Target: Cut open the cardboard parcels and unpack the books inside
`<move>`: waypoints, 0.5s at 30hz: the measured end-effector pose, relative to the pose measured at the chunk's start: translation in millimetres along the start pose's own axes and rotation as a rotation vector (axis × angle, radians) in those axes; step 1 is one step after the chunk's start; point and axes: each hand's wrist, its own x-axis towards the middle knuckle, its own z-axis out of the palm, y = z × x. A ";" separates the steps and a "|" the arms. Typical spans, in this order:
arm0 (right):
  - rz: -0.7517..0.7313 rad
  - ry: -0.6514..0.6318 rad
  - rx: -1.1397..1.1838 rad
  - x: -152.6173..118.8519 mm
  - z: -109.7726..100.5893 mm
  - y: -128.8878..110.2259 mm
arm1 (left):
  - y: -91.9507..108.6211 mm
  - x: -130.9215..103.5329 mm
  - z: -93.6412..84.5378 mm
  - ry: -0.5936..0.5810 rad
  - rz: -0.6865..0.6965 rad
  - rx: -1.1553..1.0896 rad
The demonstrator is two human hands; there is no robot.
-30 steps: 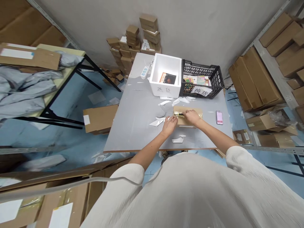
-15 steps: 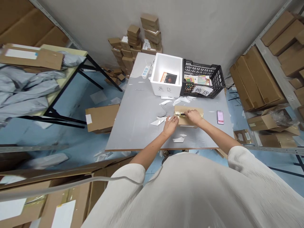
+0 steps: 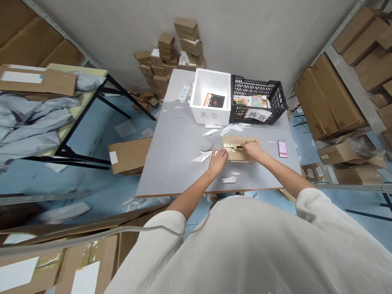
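Note:
A small brown cardboard box (image 3: pixel 240 157) lies on the grey table (image 3: pixel 171 163), with shiny clear-yellow tape (image 3: pixel 229 145) along its top. My left hand (image 3: pixel 218 161) grips the box's left end, its fingers bent over the edge and onto the top. In my closed right hand (image 3: pixel 252 150) is a dark, slim box cutter (image 3: pixel 239 147), its tip pointing left along the taped seam. The blade itself is too small to make out. White paper scraps (image 3: pixel 229 179) lie in front of the box, and more are beside and behind it.
Behind the box stand a white foam box (image 3: pixel 211 117) and a black plastic crate (image 3: pixel 277 102), both holding books or booklets. A phone (image 3: pixel 282 148) lies to the right, a power strip (image 3: pixel 184 94) at the back left. Stacked cartons (image 3: pixel 186 30) and shelves surround the table.
My right hand and the box cutter have shifted slightly right along the tape relative to the box. My left hand stays at the box's left end. The whole view has shifted a little.

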 end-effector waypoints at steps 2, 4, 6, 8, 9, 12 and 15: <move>0.003 -0.004 0.003 -1.0 0.4 2.5 | 1.2 0.1 -1.2 -0.010 -0.007 0.017; 0.002 -0.004 0.000 -2.3 1.5 4.8 | 2.1 0.4 -2.3 -0.022 -0.012 0.028; 0.005 0.007 -0.010 -3.6 4.2 7.0 | 2.6 1.0 -2.8 -0.030 -0.018 0.033; 0.008 0.017 -0.021 -5.2 8.7 10.0 | 2.7 1.5 -3.1 -0.032 -0.028 0.032; 0.011 0.021 -0.025 -6.3 11.4 12.0 | 2.8 1.7 -3.2 -0.031 -0.032 0.029; 0.017 0.027 -0.026 -11.5 18.8 20.2 | 3.7 1.4 -3.9 -0.032 -0.032 0.022; 0.025 0.037 -0.025 -18.1 21.6 29.2 | 5.7 0.8 -5.3 -0.036 -0.030 0.026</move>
